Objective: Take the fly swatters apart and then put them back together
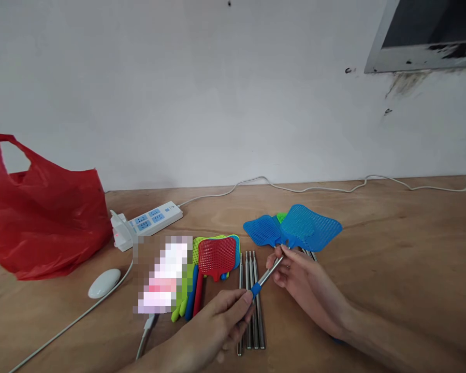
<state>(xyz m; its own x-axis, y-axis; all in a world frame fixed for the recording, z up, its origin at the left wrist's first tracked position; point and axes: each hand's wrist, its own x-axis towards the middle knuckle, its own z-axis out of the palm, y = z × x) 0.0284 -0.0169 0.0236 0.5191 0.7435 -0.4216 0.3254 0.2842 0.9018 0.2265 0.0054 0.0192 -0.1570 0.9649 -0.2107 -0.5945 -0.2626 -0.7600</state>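
Between my two hands is a blue fly swatter with a metal rod, held at a slant above the table. My left hand is closed round its blue grip at the lower end. My right hand pinches the rod just below the mesh head. Under it lie several bare metal rods, side by side. Another blue swatter head and a bit of green mesh show behind the held one. To the left are a red swatter head on a small stack and several coloured handles.
A red plastic bag stands at the left. Near it are a white power strip with a plugged-in charger, a white mouse-like object and a blurred, lit phone-like screen. A white cable runs along the wall.
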